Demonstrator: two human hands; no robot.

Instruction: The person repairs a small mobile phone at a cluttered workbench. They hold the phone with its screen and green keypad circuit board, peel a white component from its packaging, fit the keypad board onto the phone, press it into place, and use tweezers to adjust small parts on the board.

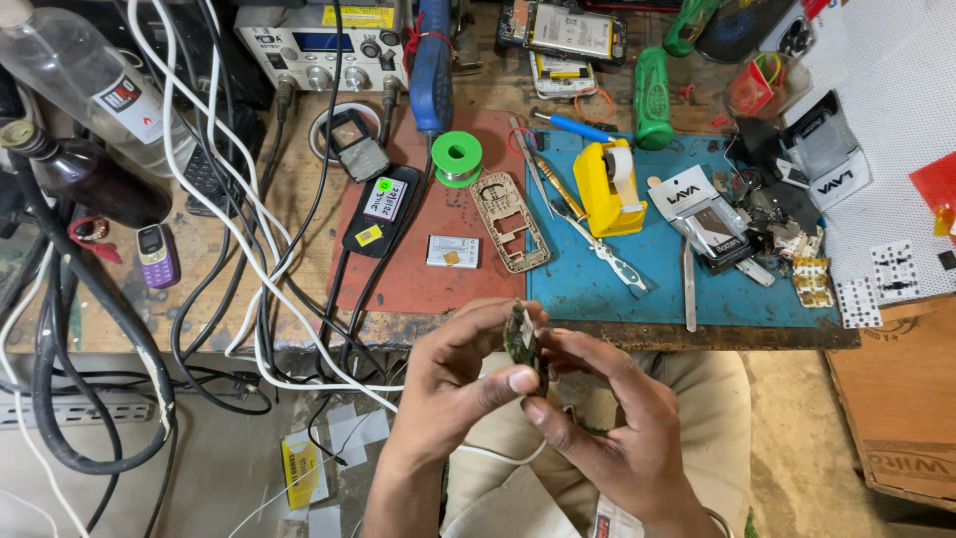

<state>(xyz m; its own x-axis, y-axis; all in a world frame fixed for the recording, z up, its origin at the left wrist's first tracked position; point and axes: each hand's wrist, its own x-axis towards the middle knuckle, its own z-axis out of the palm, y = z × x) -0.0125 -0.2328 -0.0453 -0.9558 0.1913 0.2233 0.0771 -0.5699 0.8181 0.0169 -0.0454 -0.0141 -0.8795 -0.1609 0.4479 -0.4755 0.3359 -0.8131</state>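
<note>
Small circuit board [520,339]: seen edge-on, faces hidden, lower end covered by fingers [518,380]. Clear bottle [85,75] at 10 o'clock: neck cut off by top edge. Cardboard box [901,399] at 4 o'clock: cut off at right edge. Small parts [797,244] on blue mat [597,289]: too small to identify.

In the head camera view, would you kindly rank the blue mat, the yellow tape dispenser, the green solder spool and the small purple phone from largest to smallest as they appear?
1. blue mat
2. yellow tape dispenser
3 and 4. green solder spool and small purple phone: these look much alike in size, so no order is given.
</note>
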